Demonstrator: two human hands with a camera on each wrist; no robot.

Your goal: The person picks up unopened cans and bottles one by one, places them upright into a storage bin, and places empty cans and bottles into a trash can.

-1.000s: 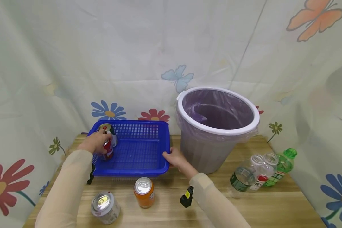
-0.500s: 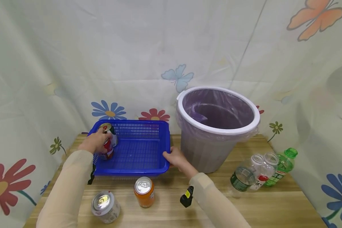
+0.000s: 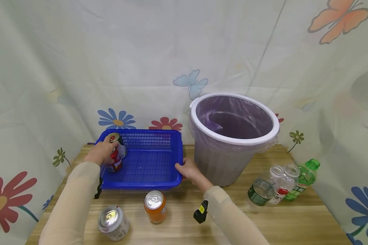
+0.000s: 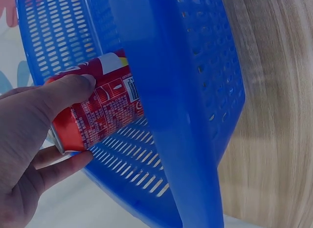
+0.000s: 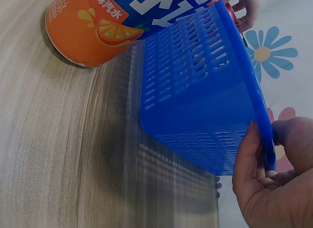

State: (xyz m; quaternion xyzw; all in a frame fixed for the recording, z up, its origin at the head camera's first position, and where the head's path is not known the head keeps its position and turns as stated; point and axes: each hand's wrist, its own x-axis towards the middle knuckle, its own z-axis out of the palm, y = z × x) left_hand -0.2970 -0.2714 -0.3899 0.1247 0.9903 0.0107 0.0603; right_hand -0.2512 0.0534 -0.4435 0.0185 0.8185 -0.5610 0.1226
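Observation:
A blue plastic basket [image 3: 145,166] stands on the wooden table. Inside its left end are a red drink can [image 3: 116,161] and, behind that, a can with a gold top [image 3: 120,146]. My left hand [image 3: 102,152] reaches over the left rim and holds the red can near its top; the left wrist view shows the thumb [image 4: 73,91] along its side and other fingers round the far side. With my right hand [image 3: 188,169] I pinch the basket's right rim, thumb on one side and fingers on the other, as the right wrist view shows.
An orange soda can [image 3: 155,207] and a pale can [image 3: 113,223] stand in front of the basket. To its right is a large bin [image 3: 224,163] with a purple liner. Several plastic bottles [image 3: 260,194] stand at the right. A patterned curtain [image 3: 141,68] hangs behind the table.
The fingers of my left hand have shifted slightly left, so a little more of the red can shows. My right hand and the basket have stayed in place.

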